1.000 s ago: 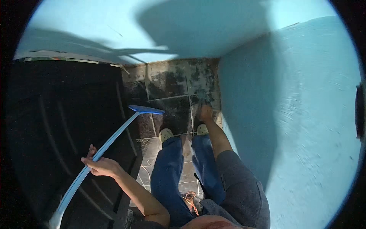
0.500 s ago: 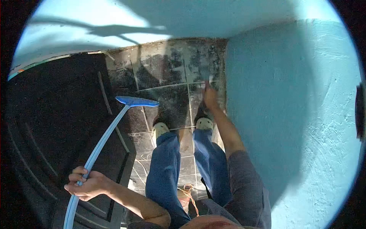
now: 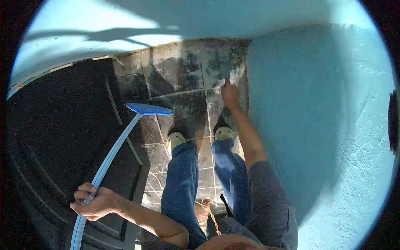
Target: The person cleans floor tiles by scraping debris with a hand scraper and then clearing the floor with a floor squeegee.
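Note:
My left hand (image 3: 95, 203) is wrapped round the pale blue pole of a squeegee-like tool at the lower left. The blue head (image 3: 150, 110) of this tool is over the dark tiles, near the door's edge. Ahead of my right foot, my right hand (image 3: 230, 96) is closed on the handle of a thin tool (image 3: 227, 79), which points away from me towards the far tiles. The far end of that tool is blurred against the floor. Dark tiles (image 3: 179, 102) with whitish smears and pale joints lie under both tools.
A black panelled door (image 3: 62, 125) stands at the left. Blue walls rise ahead and at the right (image 3: 300, 125). My feet in light clogs (image 3: 224, 133) are on the tiles. An orange cord (image 3: 213, 218) hangs near my legs at the bottom.
My right hand has moved slightly forward, away from me, with the thin tool. My left hand and the blue tool have barely moved.

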`<state>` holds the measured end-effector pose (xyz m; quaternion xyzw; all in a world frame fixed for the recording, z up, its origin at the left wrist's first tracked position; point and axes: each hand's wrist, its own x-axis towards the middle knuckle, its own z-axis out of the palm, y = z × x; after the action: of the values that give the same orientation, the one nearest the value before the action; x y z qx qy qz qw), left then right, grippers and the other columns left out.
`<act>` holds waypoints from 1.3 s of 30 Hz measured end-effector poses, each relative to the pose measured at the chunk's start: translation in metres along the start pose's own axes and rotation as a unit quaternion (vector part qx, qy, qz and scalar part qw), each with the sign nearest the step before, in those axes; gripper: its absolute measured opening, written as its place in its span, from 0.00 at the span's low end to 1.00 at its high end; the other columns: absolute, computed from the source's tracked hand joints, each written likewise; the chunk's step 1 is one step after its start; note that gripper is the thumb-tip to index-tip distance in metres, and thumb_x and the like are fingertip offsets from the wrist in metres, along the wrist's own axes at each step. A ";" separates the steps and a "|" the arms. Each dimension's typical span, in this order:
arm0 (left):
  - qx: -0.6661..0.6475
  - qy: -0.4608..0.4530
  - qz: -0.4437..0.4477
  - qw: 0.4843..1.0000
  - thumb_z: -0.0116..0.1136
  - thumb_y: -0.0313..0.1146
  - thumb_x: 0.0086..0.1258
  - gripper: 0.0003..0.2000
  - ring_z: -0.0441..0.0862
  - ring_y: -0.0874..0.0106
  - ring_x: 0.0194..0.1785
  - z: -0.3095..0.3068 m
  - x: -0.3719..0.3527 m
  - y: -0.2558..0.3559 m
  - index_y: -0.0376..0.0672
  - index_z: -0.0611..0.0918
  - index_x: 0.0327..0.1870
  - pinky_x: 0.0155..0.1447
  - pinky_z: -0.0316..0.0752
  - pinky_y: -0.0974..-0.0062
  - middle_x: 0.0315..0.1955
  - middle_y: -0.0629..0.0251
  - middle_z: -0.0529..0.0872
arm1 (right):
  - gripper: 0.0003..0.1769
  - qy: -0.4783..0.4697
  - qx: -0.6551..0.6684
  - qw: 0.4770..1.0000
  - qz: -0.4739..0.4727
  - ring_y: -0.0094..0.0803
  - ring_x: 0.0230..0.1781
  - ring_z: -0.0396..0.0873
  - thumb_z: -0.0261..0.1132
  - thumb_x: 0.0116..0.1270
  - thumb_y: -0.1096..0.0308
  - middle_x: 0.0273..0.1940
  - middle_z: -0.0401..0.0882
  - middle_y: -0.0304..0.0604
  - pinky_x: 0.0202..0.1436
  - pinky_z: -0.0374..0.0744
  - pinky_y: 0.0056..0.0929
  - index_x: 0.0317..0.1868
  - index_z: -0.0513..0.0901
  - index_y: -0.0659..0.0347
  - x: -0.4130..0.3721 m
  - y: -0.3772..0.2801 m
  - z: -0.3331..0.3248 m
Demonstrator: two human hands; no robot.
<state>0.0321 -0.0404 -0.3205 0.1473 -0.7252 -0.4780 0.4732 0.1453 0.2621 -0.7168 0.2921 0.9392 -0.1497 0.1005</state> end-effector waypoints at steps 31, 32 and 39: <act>0.066 0.016 -0.039 0.997 0.38 0.38 0.67 0.18 0.52 0.79 0.13 -0.019 0.018 -0.016 0.48 0.56 0.14 0.19 0.53 0.79 0.09 0.72 0.54 | 0.29 -0.143 0.034 0.989 -0.015 0.47 0.23 0.75 0.54 0.60 0.64 0.23 0.75 0.53 0.31 0.74 0.44 0.61 0.60 0.64 -0.014 -0.049 0.021; 0.072 0.016 -0.035 0.997 0.38 0.38 0.67 0.18 0.52 0.79 0.12 -0.017 0.016 -0.016 0.48 0.56 0.14 0.19 0.52 0.80 0.09 0.72 0.54 | 0.28 -0.108 0.090 0.990 -0.010 0.48 0.25 0.75 0.54 0.60 0.63 0.24 0.75 0.54 0.32 0.75 0.44 0.60 0.61 0.64 0.007 -0.059 0.020; 0.058 0.007 -0.044 0.997 0.37 0.38 0.68 0.18 0.52 0.79 0.12 -0.021 0.021 -0.017 0.48 0.56 0.14 0.18 0.53 0.80 0.10 0.72 0.53 | 0.25 -0.144 0.068 0.986 -0.043 0.50 0.27 0.75 0.53 0.60 0.66 0.28 0.76 0.54 0.28 0.74 0.43 0.59 0.61 0.61 -0.060 -0.038 0.010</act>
<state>0.0350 -0.0751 -0.3215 0.2102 -0.7412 -0.4544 0.4472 0.1731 0.1978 -0.7007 0.2333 0.9143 -0.2580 0.2077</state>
